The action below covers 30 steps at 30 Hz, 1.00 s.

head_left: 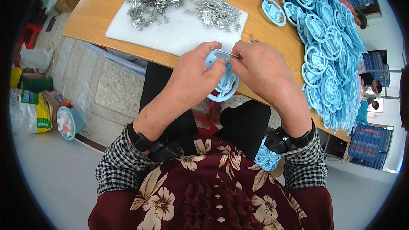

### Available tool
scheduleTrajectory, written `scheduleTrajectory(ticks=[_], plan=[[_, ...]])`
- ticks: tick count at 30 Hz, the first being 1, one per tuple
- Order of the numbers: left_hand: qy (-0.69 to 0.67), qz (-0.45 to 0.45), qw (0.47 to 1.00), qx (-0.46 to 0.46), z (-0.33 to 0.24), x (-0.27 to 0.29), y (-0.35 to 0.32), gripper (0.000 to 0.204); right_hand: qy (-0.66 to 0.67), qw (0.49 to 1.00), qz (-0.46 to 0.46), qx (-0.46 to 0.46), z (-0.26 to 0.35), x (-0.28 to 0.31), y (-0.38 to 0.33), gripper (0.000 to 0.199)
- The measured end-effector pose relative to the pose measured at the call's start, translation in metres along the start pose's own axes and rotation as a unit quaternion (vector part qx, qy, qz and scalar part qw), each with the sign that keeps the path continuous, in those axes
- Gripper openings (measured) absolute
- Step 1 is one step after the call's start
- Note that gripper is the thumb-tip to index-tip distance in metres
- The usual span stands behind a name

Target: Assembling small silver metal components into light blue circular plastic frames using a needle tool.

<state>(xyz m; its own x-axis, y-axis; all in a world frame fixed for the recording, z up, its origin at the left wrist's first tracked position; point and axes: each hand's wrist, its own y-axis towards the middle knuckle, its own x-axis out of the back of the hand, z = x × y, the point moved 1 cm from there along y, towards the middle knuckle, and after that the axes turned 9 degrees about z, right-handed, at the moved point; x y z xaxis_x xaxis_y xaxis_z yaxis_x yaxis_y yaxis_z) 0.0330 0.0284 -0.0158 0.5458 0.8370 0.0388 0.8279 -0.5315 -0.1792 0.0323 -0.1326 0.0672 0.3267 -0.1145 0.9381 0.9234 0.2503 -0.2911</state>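
Observation:
My left hand (197, 69) grips a light blue oval plastic part (224, 94) by its upper end, thumb on top. The part is tilted over my lap at the table's near edge, with raised shapes inside its rim. In the pinched fingers of my right hand (260, 64) is a thin metal tool (226, 53). It reaches left across the part's upper end toward my left fingertips. Its tip is partly hidden by my fingers. Just beyond my hands lies a white pad (170, 37), bearing a heap of small metal clips (157, 0) and a flatter spread of small metal pieces (219, 15).
A large pile of light blue plastic parts (326, 55) covers the right side of the wooden table (96, 15). More blue parts (267, 157) sit low by my right knee. On the left floor stand a blue bucket (76, 121) and several bags. People (374, 86) are at the far right.

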Motion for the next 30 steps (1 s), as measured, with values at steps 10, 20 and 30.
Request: scheduleTrajectory(ticks=[10,20,30], plan=[[-0.032,-0.009,0.999,-0.018,0.01,0.004,0.004,0.042,0.221,0.962,-0.155,0.031,-0.008,-0.04,-0.012,0.02],[-0.041,-0.01,0.999,-0.026,0.011,0.005,0.006,0.044,0.233,0.952,-0.179,0.081,-0.017,-0.056,-0.025,0.029],[-0.031,-0.008,0.999,-0.019,0.011,0.006,0.007,0.044,0.12,0.98,-0.155,0.02,-0.014,-0.048,-0.04,0.024]])
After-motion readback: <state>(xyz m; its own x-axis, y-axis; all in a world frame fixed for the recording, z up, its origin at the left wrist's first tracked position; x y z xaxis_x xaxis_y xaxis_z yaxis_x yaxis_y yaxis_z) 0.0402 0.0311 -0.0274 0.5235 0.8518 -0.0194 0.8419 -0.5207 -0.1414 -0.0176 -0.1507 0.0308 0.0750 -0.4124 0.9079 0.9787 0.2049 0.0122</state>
